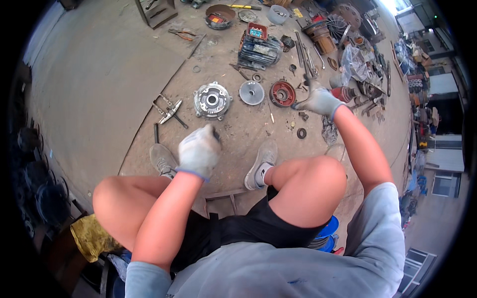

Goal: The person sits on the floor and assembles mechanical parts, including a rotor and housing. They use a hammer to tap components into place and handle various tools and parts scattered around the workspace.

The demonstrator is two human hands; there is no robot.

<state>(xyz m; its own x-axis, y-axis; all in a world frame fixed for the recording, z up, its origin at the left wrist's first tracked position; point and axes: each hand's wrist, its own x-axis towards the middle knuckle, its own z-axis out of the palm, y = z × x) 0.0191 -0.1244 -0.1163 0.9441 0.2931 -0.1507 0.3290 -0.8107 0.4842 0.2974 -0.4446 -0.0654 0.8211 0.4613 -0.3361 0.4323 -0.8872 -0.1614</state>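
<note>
The motor [260,52] stands on the concrete floor [233,130] beyond the other parts; it looks heavy, so a careless tug at it could pinch fingers. The left shoe [163,158] is near the puller [172,112], and a shift of that foot might kick it. The left hand [200,148], gloved, curls inward just short of the silver cover [212,101]; I cannot tell whether it grips anything, and a forward swing could knock the cover. The right hand [320,103] is spread, its thumb right beside the red cover [282,93], touching or not I cannot tell; a sideways brush might push that cover into the grey disc [252,93] and scratch it. The black ring [301,133], nearer the person, could skid off if struck. Counted, there are one motor, two shoes, two gloved hands, one puller, two round covers, one grey disc and at least three loose rings.
</note>
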